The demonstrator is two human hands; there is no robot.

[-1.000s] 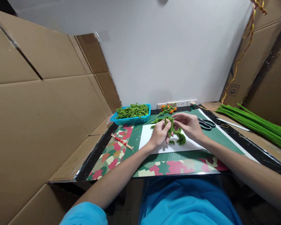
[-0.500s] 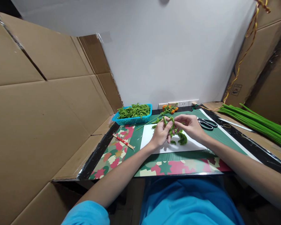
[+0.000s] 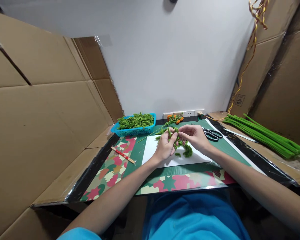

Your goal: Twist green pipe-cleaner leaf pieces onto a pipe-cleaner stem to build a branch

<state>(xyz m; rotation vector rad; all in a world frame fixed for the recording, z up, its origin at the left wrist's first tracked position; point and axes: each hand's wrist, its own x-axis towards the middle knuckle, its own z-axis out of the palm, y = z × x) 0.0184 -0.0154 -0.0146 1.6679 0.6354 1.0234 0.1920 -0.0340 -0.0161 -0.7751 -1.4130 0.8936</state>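
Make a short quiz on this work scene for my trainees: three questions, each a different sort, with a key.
1. True or false: the black-handled scissors lie nearer the right hand than the left hand.
2. What fills the rectangular blue plastic basket? A) orange balls B) curled fuzzy green strips C) red-wrapped chopsticks
3. Fill in: the left hand holds fuzzy green pieces above a rectangular ____ sheet.

Key: 1 true; 2 B; 3 white
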